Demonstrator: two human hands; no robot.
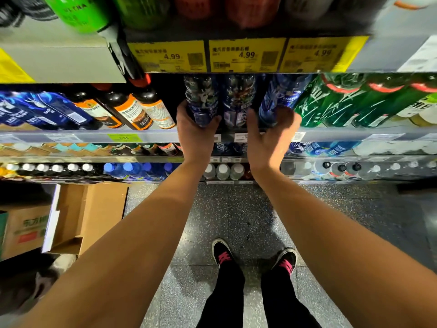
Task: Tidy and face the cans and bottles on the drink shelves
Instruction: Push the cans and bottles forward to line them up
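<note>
Left hand (194, 136) wraps left blue bottle (201, 100); right hand (269, 136) wraps right blue bottle (281, 98), both at front of middle shelf (82, 137). Third bottle (237, 102) stands between. Risk: twisting either could knock middle one over.

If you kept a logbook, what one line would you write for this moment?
stage: facing blue bottles | left hand: grips left bottle | right hand: grips right bottle | middle bottle: untouched | shelf
</note>
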